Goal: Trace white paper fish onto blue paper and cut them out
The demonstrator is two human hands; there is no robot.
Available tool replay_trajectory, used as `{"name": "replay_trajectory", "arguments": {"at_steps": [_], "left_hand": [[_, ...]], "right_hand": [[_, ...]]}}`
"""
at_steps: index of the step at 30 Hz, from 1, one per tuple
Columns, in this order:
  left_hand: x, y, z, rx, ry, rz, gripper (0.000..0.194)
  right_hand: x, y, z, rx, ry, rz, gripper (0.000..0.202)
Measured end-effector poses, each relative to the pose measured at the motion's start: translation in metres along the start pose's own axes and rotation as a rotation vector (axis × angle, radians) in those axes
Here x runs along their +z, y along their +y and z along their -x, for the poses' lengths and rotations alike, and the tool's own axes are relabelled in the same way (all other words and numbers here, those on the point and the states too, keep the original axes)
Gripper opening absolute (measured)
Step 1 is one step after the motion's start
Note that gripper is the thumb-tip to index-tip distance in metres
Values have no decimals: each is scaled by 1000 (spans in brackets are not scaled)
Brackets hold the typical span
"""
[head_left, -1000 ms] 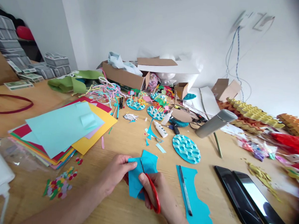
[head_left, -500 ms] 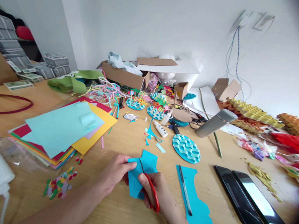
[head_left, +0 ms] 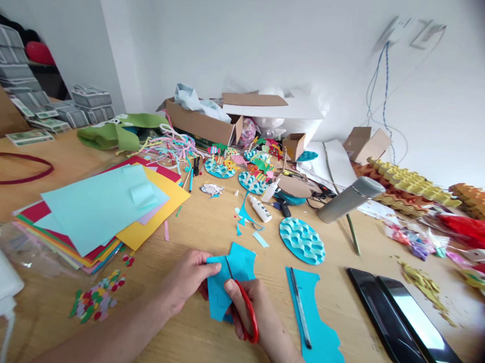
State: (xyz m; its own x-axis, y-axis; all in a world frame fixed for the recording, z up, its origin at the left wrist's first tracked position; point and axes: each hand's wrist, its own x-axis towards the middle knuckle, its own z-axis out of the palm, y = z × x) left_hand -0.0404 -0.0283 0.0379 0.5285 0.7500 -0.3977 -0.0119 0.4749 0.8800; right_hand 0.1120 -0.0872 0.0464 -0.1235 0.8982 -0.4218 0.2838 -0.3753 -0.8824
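Note:
Between thumb and fingers, my left hand (head_left: 195,274) pinches the left edge of a piece of blue paper (head_left: 219,291) with faint drawn lines. My right hand (head_left: 248,303) is closed round the red handles of a pair of scissors (head_left: 252,325). Their blade lies across the upper part of the paper, and how far the blades are apart is hard to see. More blue paper (head_left: 244,257) shows behind the blade. To the right lies a larger cut blue sheet (head_left: 321,337) with a pen (head_left: 301,309) on top.
Coloured paper sheets (head_left: 90,209) are stacked at left, near confetti pieces (head_left: 96,298). A wavy blue disc (head_left: 302,240), a glue bottle (head_left: 260,209) and a grey flask (head_left: 350,199) stand or lie beyond my hands. Two phones (head_left: 387,319) lie at right.
Almost nothing differs. Both hands, the scissors and the blue paper stay in nearly the same place, with only a very slight shift of the paper.

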Motion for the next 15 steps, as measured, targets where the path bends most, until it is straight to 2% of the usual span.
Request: {"name": "replay_trajectory", "arguments": {"at_steps": [11,15], "left_hand": [[2,-1,-2,-23,36,-19,39],[3,-3,-1,-36,32,-22,39]], "right_hand": [[-3,1,1,-32,-44,37,71],[-3,3,-1,-34,-10,49,69]]}}
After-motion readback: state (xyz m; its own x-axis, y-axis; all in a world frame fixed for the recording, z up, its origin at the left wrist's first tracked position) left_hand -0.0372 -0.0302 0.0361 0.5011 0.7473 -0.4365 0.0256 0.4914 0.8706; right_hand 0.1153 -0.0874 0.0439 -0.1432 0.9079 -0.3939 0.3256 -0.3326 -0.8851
